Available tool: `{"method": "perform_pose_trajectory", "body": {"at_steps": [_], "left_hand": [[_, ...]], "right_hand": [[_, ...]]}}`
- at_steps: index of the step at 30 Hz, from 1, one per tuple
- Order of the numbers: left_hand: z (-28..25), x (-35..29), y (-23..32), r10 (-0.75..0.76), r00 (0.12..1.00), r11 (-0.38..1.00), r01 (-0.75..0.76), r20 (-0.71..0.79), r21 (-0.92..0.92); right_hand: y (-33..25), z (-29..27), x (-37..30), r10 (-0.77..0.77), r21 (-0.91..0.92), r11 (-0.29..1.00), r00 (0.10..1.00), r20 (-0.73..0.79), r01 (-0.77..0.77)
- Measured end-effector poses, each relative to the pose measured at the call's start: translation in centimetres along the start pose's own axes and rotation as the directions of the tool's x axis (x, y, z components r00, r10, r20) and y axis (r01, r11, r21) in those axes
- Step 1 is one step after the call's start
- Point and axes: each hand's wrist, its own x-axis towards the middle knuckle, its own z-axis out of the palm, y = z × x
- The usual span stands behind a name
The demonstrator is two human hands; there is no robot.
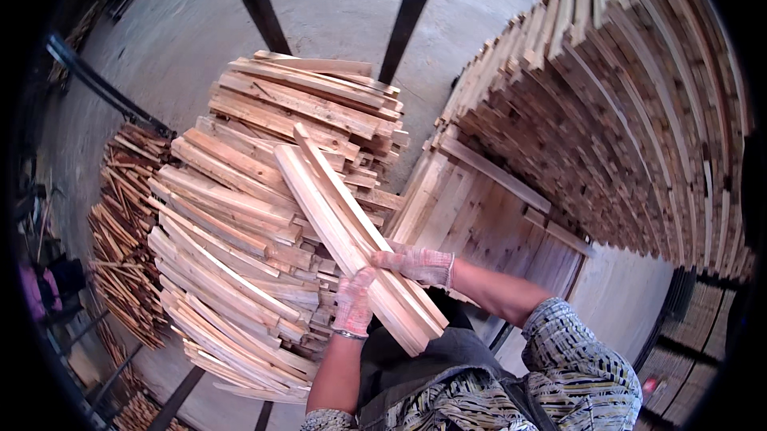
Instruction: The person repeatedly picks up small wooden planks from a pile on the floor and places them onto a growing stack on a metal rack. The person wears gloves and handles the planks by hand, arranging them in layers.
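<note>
Two long, pale wooden boards (323,211) lie across my body, held in both gloved hands. They sit side by side, with a gap between them that widens toward their far ends. My left hand (355,301) is closed on the left edge of the boards near their middle. From the other side, my right hand (415,263) grips them, its fingers at the right board's edge. Both gloves are whitish with reddish palms. Just left of the boards is a large pile of similar wooden boards (240,199), stacked in uneven layers.
A tall stack of boards (575,127) rises at the right beside a low wooden platform (471,215). Thin brown offcuts (128,247) are heaped at the far left. Dark metal posts (411,15) stand beyond the pile, on grey concrete floor (335,0).
</note>
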Motion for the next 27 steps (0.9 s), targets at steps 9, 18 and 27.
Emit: {"method": "perform_pose_trajectory", "body": {"at_steps": [9, 18, 27], "left_hand": [[3.2, -3.3, -1.0, 0.019, 0.976, 0.956, -0.081, 0.216, 0.283], [14.1, -6.1, -9.0, -0.194, 0.887, 0.948, 0.06, 0.418, 0.313], [17.7, -6.1, -20.1, -0.114, 0.594, 0.465, -0.676, 0.796, 0.571]], "right_hand": [[6.6, -4.0, -9.3, -0.187, 0.287, 0.931, 0.97, -0.155, 0.225], [9.6, -5.9, -19.4, -0.188, -0.009, 0.98, 0.904, -0.383, 0.2], [19.0, -13.2, -25.7, -0.65, -0.474, 0.759, 0.565, -0.509, 0.447]]}}
